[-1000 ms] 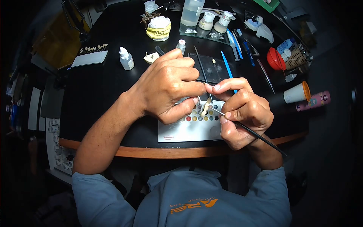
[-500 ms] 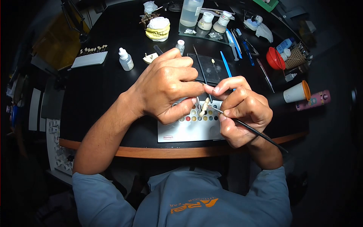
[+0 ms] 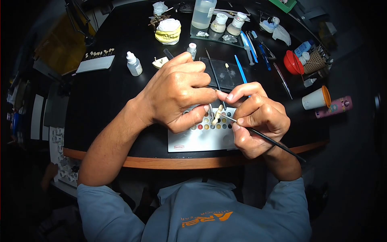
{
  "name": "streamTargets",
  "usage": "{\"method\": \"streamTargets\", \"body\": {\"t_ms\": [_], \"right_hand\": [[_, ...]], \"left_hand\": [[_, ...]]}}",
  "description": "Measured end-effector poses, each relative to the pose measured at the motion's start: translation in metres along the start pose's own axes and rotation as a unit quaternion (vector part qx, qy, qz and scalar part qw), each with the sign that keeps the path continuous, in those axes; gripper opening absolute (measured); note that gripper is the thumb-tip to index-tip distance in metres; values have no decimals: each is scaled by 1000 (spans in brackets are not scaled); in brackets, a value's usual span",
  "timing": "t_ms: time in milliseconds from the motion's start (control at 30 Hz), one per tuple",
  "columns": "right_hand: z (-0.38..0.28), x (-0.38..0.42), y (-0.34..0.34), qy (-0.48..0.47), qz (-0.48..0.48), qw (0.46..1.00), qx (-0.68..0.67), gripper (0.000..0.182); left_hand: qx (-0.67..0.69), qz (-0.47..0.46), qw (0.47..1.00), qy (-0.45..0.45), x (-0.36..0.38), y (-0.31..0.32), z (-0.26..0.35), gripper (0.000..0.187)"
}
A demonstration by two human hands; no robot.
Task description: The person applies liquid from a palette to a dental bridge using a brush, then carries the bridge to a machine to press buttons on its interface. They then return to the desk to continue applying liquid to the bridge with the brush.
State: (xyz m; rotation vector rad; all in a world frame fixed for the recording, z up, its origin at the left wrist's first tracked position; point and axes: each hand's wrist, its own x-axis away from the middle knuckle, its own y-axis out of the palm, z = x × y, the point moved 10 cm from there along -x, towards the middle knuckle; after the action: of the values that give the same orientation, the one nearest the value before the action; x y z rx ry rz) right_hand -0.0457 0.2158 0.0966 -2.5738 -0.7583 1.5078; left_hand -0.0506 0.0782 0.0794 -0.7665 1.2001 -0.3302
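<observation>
My left hand (image 3: 181,92) is closed round a slim metal instrument (image 3: 211,111), mostly hidden by the fingers; its curved tip meets a small tooth-coloured dental bridge (image 3: 218,115). My right hand (image 3: 262,119) pinches a thin black-handled brush (image 3: 274,142), its tip at the side of the bridge. The outstretched finger of my right hand touches my left index finger. Under both hands lies a white palette (image 3: 193,142) with rows of coloured dots, partly covered. A second dark brush (image 3: 213,72) lies just beyond the hands.
A dropper bottle (image 3: 134,64), a yellow-and-white dental cast (image 3: 168,32) and a small glass vial (image 3: 192,50) stand beyond my left hand. Jars (image 3: 219,23) and a large bottle (image 3: 202,16) are farther back. At right are a red bowl (image 3: 294,62) and a cup (image 3: 314,99).
My right hand and the brush have shifted very slightly, the tip staying by the bridge. My left hand holds still. At the far left, another person's hand has come into view low down.
</observation>
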Motion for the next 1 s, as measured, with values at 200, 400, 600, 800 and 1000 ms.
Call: {"method": "streamTargets", "body": {"t_ms": [200, 400, 600, 800, 1000], "right_hand": [[0, 0, 0, 3, -4, 1000, -1, 14], [-2, -1, 1, -2, -3, 1000, 4, 14], [-5, -2, 2, -9, -17, 1000, 1, 14], [-1, -2, 0, -1, -1, 1000, -3, 14], [1, -1, -1, 1, -4, 1000, -1, 15]], "left_hand": [[3, 11, 1000, -2, 0, -2, 0, 41], [10, 12, 1000, -5, 0, -2, 0, 39], [2, 2, 1000, -3, 0, -2, 0, 40], [-6, -1, 1000, 1, 0, -2, 0, 43], [-7, 4, 1000, 6, -1, -2, 1, 44]]}}
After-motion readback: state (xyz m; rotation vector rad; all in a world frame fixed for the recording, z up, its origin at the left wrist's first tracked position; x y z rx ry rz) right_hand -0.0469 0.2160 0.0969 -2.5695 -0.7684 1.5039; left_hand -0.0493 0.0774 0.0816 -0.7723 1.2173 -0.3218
